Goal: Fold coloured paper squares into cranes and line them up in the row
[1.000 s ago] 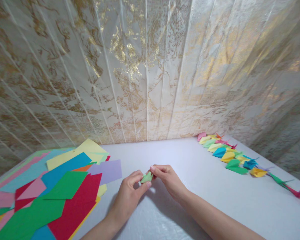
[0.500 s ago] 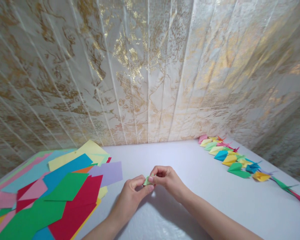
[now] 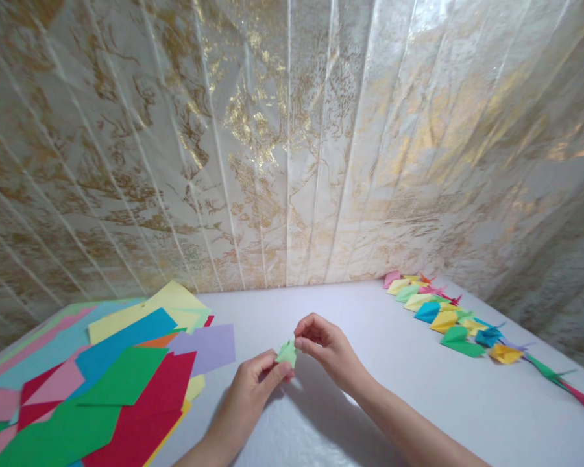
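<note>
A small piece of light green folded paper (image 3: pixel 287 354) is held just above the white table. My left hand (image 3: pixel 257 383) is closed on its lower edge, thumb in front and fingers behind. At the paper's upper right corner, the thumb and forefinger of my right hand (image 3: pixel 324 344) are pinched together on its tip; the exact contact is too small to make out. The rest of the right hand's fingers are curled.
Overlapping coloured paper sheets (image 3: pixel 141 376) cover the table's left side, a lilac sheet (image 3: pixel 209 347) nearest my left hand. Rows of folded paper cranes (image 3: pixel 460 340) lie along the right edge. Behind the white table (image 3: pixel 370 389) hangs a gold-patterned curtain (image 3: pixel 287 162).
My right hand has shifted slightly up and right, its fingers now at the paper's corner rather than over its front. More of the green paper shows. The view has tilted a little.
</note>
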The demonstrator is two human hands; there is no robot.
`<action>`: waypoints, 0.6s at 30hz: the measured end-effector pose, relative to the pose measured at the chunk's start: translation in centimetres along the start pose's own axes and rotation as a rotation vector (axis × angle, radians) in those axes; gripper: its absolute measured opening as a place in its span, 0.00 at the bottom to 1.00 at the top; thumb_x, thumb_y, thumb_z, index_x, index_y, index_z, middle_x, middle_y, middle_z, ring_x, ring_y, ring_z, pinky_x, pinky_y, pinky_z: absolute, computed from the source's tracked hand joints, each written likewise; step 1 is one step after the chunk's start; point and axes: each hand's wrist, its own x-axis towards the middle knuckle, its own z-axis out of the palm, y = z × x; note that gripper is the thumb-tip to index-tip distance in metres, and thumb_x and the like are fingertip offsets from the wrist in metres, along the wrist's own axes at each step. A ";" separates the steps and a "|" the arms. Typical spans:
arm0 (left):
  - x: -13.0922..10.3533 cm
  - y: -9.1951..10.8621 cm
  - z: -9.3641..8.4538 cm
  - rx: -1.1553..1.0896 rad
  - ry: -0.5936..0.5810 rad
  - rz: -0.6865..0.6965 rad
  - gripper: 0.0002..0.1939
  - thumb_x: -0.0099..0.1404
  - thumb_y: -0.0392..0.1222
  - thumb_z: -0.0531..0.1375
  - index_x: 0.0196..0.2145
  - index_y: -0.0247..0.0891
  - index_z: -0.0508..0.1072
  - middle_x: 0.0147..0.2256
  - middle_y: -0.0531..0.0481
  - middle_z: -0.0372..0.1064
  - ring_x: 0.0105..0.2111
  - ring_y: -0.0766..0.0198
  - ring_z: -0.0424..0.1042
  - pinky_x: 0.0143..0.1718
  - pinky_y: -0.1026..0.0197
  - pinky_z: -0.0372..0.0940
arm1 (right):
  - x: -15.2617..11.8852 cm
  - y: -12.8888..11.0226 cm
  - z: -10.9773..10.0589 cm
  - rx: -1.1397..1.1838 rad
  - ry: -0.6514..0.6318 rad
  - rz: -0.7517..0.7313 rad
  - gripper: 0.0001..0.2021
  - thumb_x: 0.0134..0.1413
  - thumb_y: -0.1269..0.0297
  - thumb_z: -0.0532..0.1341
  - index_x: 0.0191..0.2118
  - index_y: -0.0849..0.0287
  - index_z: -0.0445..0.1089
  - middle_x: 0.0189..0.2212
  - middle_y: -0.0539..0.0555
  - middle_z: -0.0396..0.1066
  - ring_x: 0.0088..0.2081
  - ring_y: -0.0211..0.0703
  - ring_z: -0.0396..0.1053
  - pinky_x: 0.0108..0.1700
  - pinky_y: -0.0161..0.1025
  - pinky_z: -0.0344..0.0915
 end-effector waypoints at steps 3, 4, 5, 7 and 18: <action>0.0 0.2 0.0 0.043 0.019 0.031 0.21 0.66 0.57 0.58 0.25 0.38 0.70 0.27 0.54 0.63 0.31 0.61 0.64 0.35 0.63 0.57 | -0.3 -0.9 0.0 -0.183 -0.049 -0.086 0.10 0.55 0.56 0.68 0.33 0.58 0.73 0.30 0.49 0.70 0.34 0.40 0.65 0.41 0.38 0.60; -0.1 0.3 0.0 0.055 0.024 0.038 0.20 0.66 0.56 0.59 0.24 0.39 0.69 0.27 0.55 0.62 0.31 0.61 0.63 0.34 0.63 0.56 | -0.4 -1.2 0.0 -0.248 -0.084 -0.116 0.10 0.57 0.56 0.66 0.33 0.58 0.73 0.31 0.50 0.70 0.34 0.41 0.65 0.41 0.39 0.60; -0.1 0.3 0.0 0.065 0.027 0.043 0.19 0.66 0.55 0.59 0.24 0.39 0.69 0.27 0.55 0.61 0.31 0.61 0.63 0.34 0.63 0.56 | -0.5 -1.4 -0.1 -0.307 -0.121 -0.144 0.11 0.60 0.56 0.64 0.34 0.58 0.74 0.31 0.50 0.70 0.35 0.41 0.65 0.41 0.39 0.60; -0.1 0.2 -0.1 0.079 0.026 0.052 0.19 0.66 0.54 0.58 0.24 0.39 0.68 0.27 0.55 0.60 0.31 0.61 0.63 0.34 0.63 0.55 | -0.6 -1.8 -0.1 -0.406 -0.177 -0.190 0.13 0.63 0.54 0.61 0.35 0.58 0.75 0.30 0.51 0.70 0.36 0.43 0.65 0.42 0.40 0.60; 0.1 0.1 -0.1 0.082 -0.009 0.086 0.22 0.68 0.58 0.55 0.25 0.39 0.71 0.28 0.53 0.63 0.32 0.59 0.64 0.35 0.63 0.59 | -0.8 -1.8 0.3 -0.589 -0.327 -0.296 0.20 0.66 0.47 0.57 0.35 0.59 0.76 0.32 0.54 0.74 0.35 0.42 0.69 0.39 0.37 0.64</action>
